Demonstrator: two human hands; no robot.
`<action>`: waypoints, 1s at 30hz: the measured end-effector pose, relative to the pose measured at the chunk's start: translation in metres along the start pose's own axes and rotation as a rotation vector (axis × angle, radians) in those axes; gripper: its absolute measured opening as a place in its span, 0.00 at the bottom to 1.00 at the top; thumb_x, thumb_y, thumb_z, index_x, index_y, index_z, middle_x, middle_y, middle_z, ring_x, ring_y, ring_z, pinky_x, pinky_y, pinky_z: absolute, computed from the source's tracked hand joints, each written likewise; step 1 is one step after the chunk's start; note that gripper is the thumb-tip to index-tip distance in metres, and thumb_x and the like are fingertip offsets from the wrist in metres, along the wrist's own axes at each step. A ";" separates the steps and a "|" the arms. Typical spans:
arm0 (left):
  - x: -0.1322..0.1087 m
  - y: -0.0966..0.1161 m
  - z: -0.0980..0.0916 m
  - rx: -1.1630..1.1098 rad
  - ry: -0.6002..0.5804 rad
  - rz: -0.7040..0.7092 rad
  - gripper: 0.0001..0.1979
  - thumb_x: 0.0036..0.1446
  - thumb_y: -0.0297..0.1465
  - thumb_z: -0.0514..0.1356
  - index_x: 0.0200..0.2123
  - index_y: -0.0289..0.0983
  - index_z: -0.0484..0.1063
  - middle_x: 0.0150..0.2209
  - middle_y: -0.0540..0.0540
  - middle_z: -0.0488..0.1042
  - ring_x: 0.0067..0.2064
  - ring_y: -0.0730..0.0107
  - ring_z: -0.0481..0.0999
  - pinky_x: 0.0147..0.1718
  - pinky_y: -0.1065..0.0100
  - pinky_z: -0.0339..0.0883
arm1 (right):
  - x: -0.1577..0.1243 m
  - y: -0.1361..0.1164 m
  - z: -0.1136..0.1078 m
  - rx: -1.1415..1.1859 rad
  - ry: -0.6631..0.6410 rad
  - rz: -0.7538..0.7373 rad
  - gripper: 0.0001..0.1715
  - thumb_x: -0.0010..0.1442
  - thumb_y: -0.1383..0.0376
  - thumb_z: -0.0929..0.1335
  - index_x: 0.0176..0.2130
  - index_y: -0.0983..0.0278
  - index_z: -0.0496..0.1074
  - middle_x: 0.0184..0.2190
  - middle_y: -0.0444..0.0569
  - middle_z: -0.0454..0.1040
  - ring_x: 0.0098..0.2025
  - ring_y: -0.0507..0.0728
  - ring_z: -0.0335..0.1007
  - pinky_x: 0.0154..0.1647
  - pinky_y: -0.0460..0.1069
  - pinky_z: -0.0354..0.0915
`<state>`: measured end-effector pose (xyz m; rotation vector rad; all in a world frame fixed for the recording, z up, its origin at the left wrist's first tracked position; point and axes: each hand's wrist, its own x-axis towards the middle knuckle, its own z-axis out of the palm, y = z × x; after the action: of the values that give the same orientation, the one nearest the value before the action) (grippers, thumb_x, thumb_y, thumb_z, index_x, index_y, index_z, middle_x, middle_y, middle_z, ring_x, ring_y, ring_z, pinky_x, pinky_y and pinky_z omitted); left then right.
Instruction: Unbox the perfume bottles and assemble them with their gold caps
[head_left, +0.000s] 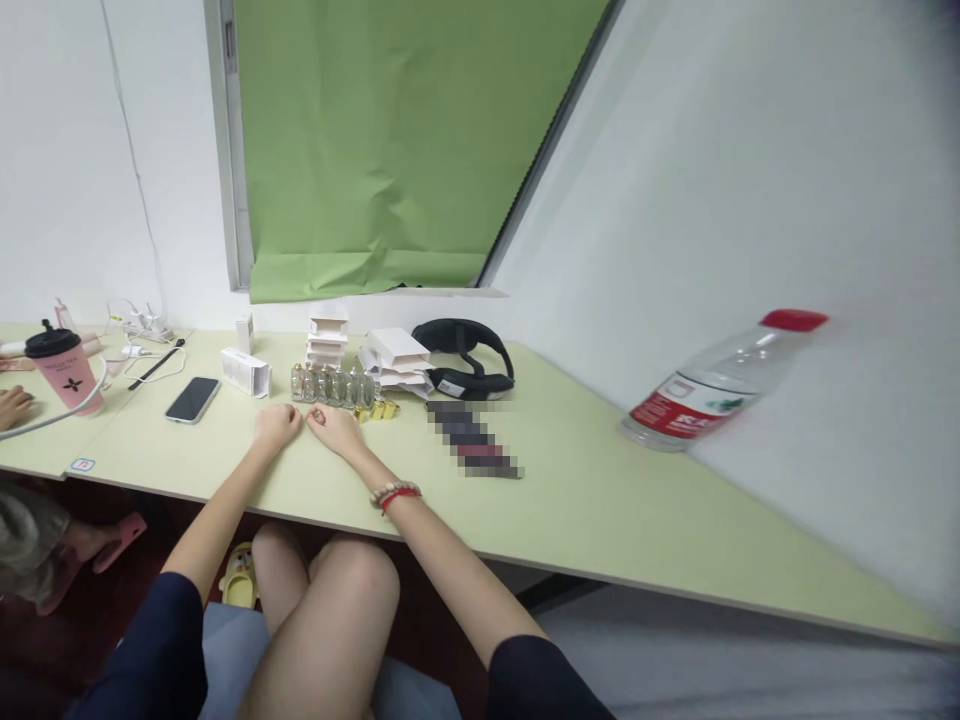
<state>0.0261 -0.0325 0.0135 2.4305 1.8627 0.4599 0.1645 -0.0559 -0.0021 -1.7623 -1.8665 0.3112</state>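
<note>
My left hand rests on the pale table in a loose fist, and nothing shows in it. Almost touching it, my right hand also lies curled, its fingers folded in with nothing visible between them. Just beyond my hands stands a tight row of small clear glass bottles, apparently perfume bottles. Several shiny gold caps lie at the row's right end, near my right hand. Behind the bottles is a stack of white small boxes, and more open white cartons are piled to the right.
Left of my hands are a phone, a white box and a pink cup. A co-worker's hand is at the far left. A black headset, a blurred-out dark item and a large water bottle are to the right.
</note>
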 end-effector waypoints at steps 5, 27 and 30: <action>-0.033 0.005 -0.006 -0.057 0.084 0.064 0.18 0.66 0.35 0.48 0.32 0.36 0.75 0.33 0.42 0.78 0.36 0.67 0.75 0.36 0.69 0.60 | -0.002 -0.002 0.000 0.001 0.012 -0.004 0.13 0.63 0.60 0.62 0.39 0.59 0.76 0.32 0.45 0.78 0.35 0.54 0.71 0.33 0.46 0.54; 0.025 -0.094 -0.013 -0.041 0.596 0.239 0.33 0.59 0.41 0.53 0.66 0.35 0.52 0.67 0.33 0.56 0.69 0.51 0.54 0.59 0.54 0.52 | 0.001 -0.015 -0.006 0.021 -0.107 -0.148 0.11 0.61 0.63 0.65 0.41 0.59 0.76 0.28 0.42 0.76 0.32 0.52 0.69 0.32 0.46 0.53; 0.049 -0.101 -0.011 0.001 0.618 0.216 0.34 0.58 0.41 0.54 0.65 0.34 0.55 0.68 0.33 0.54 0.69 0.50 0.52 0.61 0.53 0.49 | 0.006 -0.026 -0.003 0.066 -0.148 -0.196 0.14 0.60 0.64 0.65 0.44 0.58 0.76 0.26 0.41 0.75 0.31 0.52 0.68 0.33 0.45 0.54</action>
<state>-0.0599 0.0398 0.0124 2.7079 1.7525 1.3537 0.1444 -0.0536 0.0149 -1.5347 -2.0899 0.4327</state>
